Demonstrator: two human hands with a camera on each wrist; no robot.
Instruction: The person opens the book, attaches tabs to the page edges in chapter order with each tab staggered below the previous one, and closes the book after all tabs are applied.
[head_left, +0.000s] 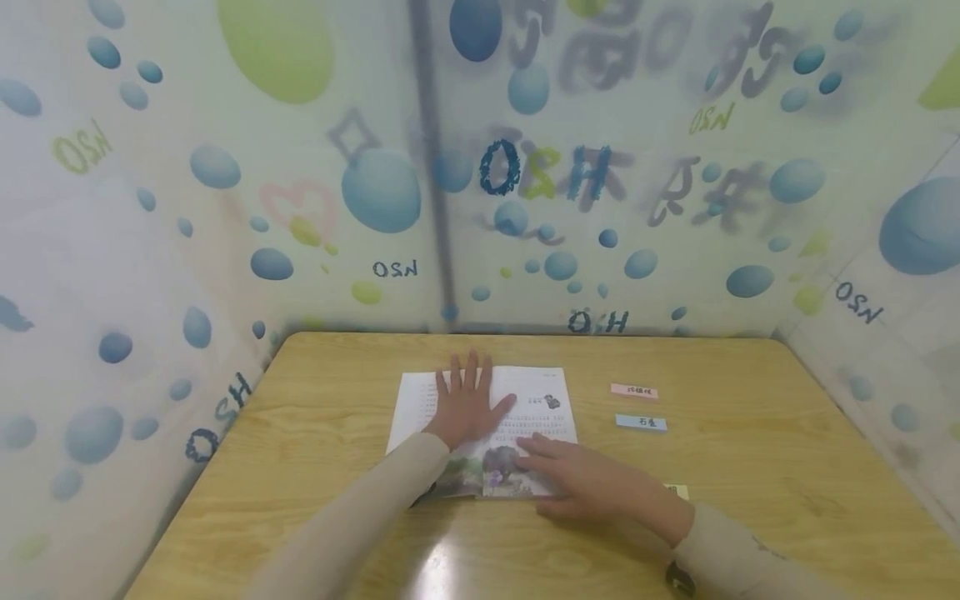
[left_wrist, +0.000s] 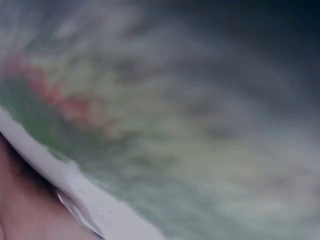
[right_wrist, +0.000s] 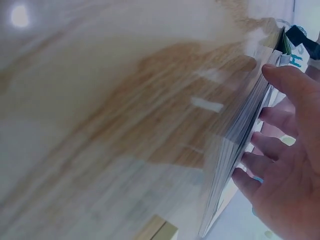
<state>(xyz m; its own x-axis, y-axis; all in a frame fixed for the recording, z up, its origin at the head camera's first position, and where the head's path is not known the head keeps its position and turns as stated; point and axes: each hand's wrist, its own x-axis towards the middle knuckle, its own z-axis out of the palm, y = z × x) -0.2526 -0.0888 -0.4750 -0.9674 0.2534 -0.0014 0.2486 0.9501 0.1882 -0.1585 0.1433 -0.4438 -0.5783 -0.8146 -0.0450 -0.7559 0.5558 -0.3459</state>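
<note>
One open book (head_left: 534,410): we're spreading our left hand (head_left: 468,406) across it, probably just pinning it flat, and resting a loosely stretched right hand (head_left: 596,479) at its near-right corner.

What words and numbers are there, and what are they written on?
"H2O", running backwards, in big letters on the wall.
Smaller wall letters: similar, but unclear.
Grey wall writing: too blurred.
Pink slip and blue slip: too blurred.
Yellow slip: partly hidden, unreadable.
Open book: print too small.

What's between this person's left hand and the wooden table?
An open book: the left hand lies spread over its pages, with the table beneath, as the head view shows.
</note>
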